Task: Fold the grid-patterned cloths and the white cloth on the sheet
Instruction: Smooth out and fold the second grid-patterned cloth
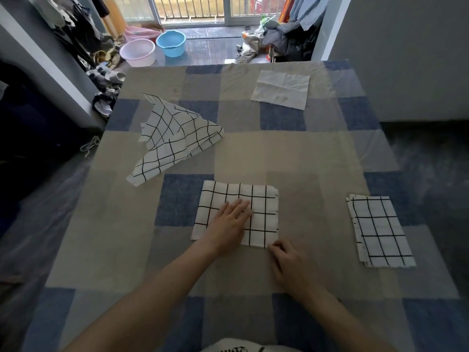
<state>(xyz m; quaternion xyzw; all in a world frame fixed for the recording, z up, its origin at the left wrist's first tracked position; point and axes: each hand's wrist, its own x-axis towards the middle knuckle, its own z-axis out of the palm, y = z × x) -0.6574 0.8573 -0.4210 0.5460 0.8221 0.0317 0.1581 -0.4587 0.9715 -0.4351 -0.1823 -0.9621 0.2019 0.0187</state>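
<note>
Dark lettering shows on the white garment (243,348) at the near edge of the view, too cut off to read. No other writing is legible.

On the checked sheet (291,153), a folded grid-patterned cloth (261,199) lies in the near middle. The left hand (229,223) rests flat on it, fingers (241,205) straight and released, pressing its middle. The right hand (289,265) sits at the cloth's near right corner, its fingers (274,248) curled and pinching that corner edge.

A second, already folded grid cloth (379,231) lies flat near the right edge of the sheet, well apart from both hands. A third grid cloth (175,138), loose and rumpled, lies to the far left. The white cloth (281,88) lies spread at the far right of the sheet.

Beyond the sheet stand a pink basin (137,52) and a blue basin (171,43) on the floor, with piles of clothes (276,39) by the balcony door (193,8). Nothing lies between the hands and the cloths.
</note>
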